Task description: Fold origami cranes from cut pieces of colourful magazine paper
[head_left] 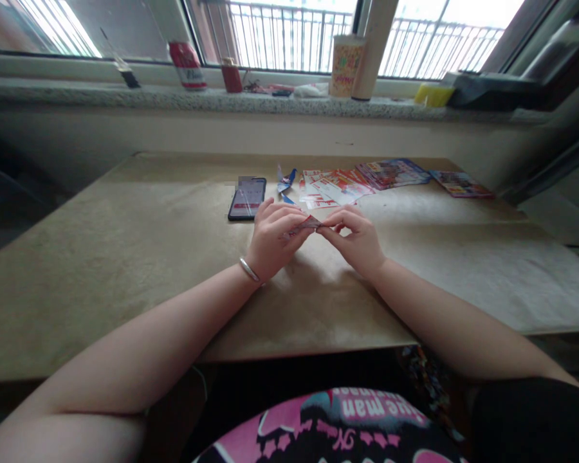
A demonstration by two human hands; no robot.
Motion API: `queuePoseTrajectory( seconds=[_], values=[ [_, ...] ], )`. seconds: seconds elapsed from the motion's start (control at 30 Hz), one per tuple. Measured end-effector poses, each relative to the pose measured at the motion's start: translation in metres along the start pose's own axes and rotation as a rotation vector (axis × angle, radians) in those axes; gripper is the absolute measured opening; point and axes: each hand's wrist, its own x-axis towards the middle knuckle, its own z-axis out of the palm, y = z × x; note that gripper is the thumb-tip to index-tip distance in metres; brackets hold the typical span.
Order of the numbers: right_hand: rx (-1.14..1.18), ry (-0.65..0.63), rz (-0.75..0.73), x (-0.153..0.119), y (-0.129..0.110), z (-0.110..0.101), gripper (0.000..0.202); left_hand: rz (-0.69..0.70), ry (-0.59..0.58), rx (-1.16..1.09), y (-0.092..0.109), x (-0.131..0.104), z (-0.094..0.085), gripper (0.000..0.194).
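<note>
A small folded piece of printed paper (309,223), red and white, is held between both hands above the table. My left hand (277,235), with a silver bangle at the wrist, wraps its fingers round the paper's left part and hides much of it. At the paper's right tip, my right hand (354,236) pinches with thumb and forefinger. Just beyond the left hand lies a phone (248,198) with its screen lit. A folded blue and white paper shape (286,180) rests behind the hands, beside several red and white printed sheets (338,188).
Colourful printed leaflets (393,172) lie at the back right of the table (125,276), with another leaflet (460,184) farther right. Along the window sill (154,96) stand a red can (187,64), a red bottle (231,76), a patterned paper cup (346,64) and a yellow object (434,95).
</note>
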Motion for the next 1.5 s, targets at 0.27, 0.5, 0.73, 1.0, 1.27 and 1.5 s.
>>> queuePoseTrajectory(
  seconds=[0.27,0.5,0.73,1.0,1.27,1.5],
  values=[
    [-0.070,-0.019,-0.021,0.001,0.003,-0.003,0.010,0.038,0.048,-0.132,-0.006,0.001,0.003,0.018],
    [-0.153,-0.012,-0.113,0.002,0.004,-0.005,0.006,0.077,0.076,-0.120,-0.004,0.002,0.002,0.015],
    [-0.217,0.011,-0.237,0.002,0.006,-0.004,0.004,0.082,0.125,-0.233,-0.005,0.001,0.001,0.012],
    [-0.139,0.063,-0.193,0.004,0.008,-0.006,0.004,0.074,0.194,-0.305,-0.010,0.004,0.000,0.007],
    [-0.254,0.095,-0.224,0.006,0.006,-0.011,0.004,0.112,0.168,-0.288,-0.010,0.004,0.003,0.008],
    [-0.305,0.040,-0.267,0.004,-0.001,-0.011,0.004,0.054,0.118,-0.160,-0.002,0.002,0.000,0.005]
  ],
)
